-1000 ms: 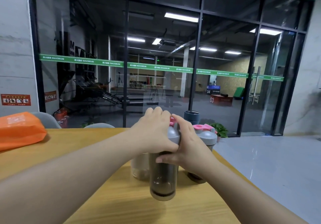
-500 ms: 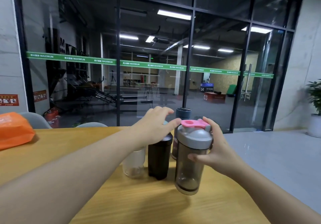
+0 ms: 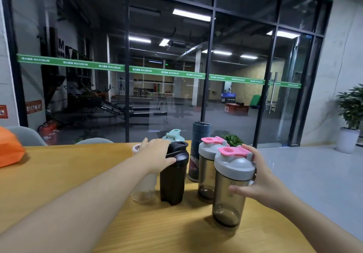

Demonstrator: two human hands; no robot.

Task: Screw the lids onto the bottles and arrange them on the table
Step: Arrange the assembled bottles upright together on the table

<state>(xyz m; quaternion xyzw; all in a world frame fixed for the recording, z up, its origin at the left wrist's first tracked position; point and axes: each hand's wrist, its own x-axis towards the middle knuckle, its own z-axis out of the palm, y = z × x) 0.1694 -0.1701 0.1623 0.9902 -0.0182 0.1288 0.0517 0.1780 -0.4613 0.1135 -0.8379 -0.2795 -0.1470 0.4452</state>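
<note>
Smoky translucent shaker bottle w/ grey lid and pink flip cap (image 3: pixel 231 190) stands upright on the wooden table (image 3: pixel 78 174), nearest the camera. Right hand (image 3: pixel 261 182) wraps its side, fingers closed on it. Left hand (image 3: pixel 157 156) rests on the black shaker bottle (image 3: pixel 173 176), fingers spread loosely over its lid, not clenched. Its twin smoky bottle (image 3: pixel 208 170) and the dark blue tumbler (image 3: pixel 198 146) look capped; the clear bottle (image 3: pixel 143 188) is mostly hidden, can't tell. Prob. arranging left. Glass wall strip (image 3: pixel 110 67) reads "MAXIMUM".
</note>
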